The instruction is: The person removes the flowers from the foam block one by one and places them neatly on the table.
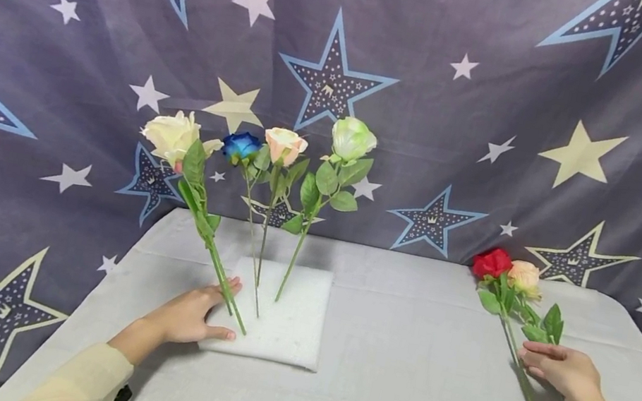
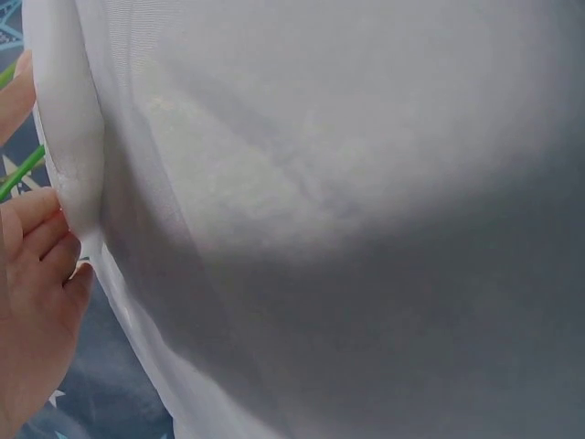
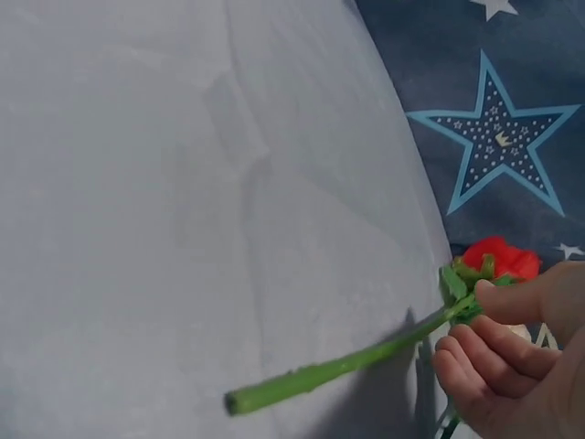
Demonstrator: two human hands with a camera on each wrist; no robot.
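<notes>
My left hand (image 1: 191,314) rests at the left edge of a white foam block (image 1: 288,331), thumb and index spread over its top. In the left wrist view, its other fingers touch the foam's side. Four-stem arrangement aside, a cream rose (image 1: 173,135), blue rose (image 1: 242,146), pale peach rose (image 1: 284,145) and green-white rose (image 1: 353,139) stand in the foam, the cream one leaning left. At the right, my right hand (image 1: 568,373) pinches the stem of a red rose (image 1: 492,263) between thumb and fingers. A peach rose (image 1: 525,276) lies beside it, its stem partly hidden under that hand.
Both hands work over a table with a pale grey cloth (image 1: 396,357). Behind its far edge hangs a grey-purple curtain (image 1: 434,142) printed with stars. The upright flowers rise well above the foam, in front of the curtain.
</notes>
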